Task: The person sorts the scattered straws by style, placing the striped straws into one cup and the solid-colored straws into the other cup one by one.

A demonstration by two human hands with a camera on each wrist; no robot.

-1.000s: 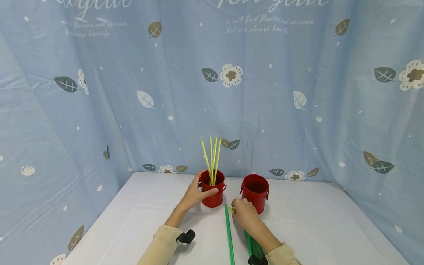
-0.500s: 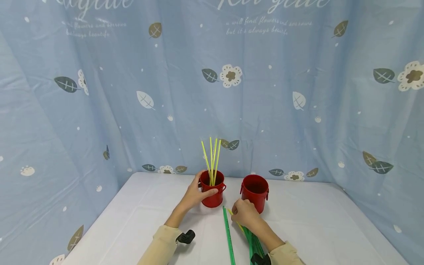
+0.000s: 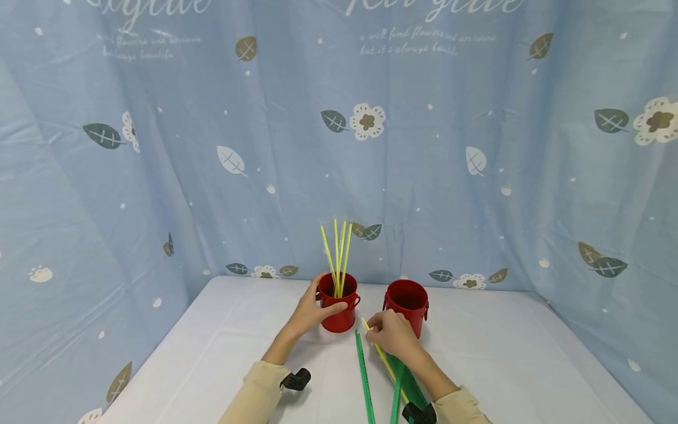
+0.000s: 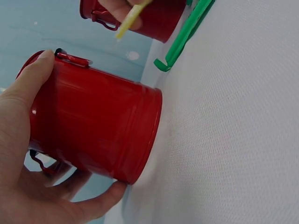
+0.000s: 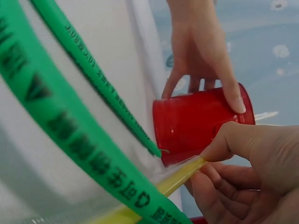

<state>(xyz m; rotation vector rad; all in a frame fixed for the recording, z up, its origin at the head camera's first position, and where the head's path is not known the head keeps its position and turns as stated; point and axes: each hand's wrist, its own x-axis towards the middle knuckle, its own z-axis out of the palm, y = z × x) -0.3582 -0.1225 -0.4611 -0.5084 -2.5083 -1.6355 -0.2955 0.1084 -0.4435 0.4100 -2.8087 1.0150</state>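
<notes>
"Between the thumb and fingers of the right hand (image 3: 393, 334), what's that?"

"A yellow straw (image 5: 180, 178), pinched near its upper end. Its length slants off toward five o'clock, under the palm."

"And the left hand (image 3: 312, 310)?"

"Over at ten o'clock from the right one, curled round a red bucket (image 3: 339, 320), thumb on the front near the rim. The bucket stands upright."

"I see more yellow poking out of it."

"Four yellow straws (image 3: 347, 253), their tops fanned between eleven and one o'clock."

"What's just past the right hand?"

"At one o'clock, a second red bucket (image 3: 415, 312), upright too, partly hidden behind that hand."

"And the green things?"

"One green straw (image 3: 364, 377), printed with dark lettering, lies apart at seven o'clock from the right hand. More green straws (image 3: 413, 386) lie at six."

"All on the white table (image 3: 487, 353)?"

"Buckets and green straws, yes. Beyond, toward twelve o'clock, hangs a blue curtain (image 3: 296, 176) with leaves and flowers."
</notes>
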